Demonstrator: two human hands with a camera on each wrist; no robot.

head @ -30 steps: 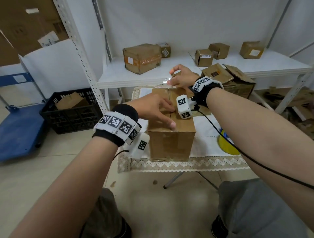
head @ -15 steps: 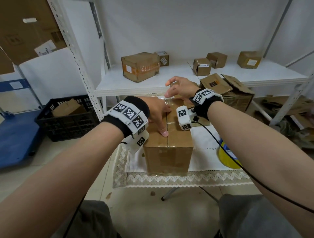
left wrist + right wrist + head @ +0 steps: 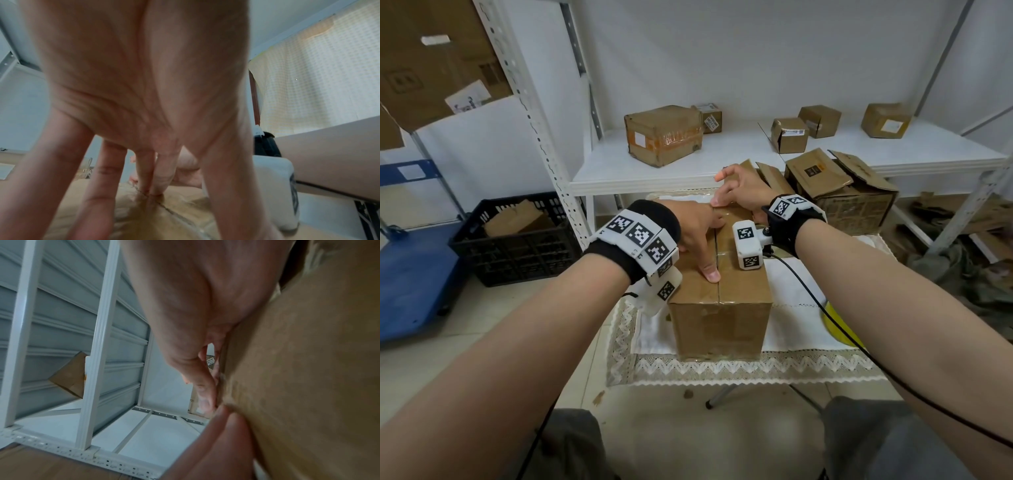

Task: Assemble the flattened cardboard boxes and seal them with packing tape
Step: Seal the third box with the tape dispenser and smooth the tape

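Our left hand (image 3: 697, 228) pressed straight fingers on the brown cardboard box (image 3: 722, 308); our right hand (image 3: 743, 193) pinched its far edge.

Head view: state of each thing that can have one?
Box on the table: upright, top flaps closed, clear tape along the seam.
Left hand: fingers spread, pressing the box top.
Right hand: at the far top edge; grip unclear.
Box behind the table: flaps open.
Large shelf box: closed, taped.
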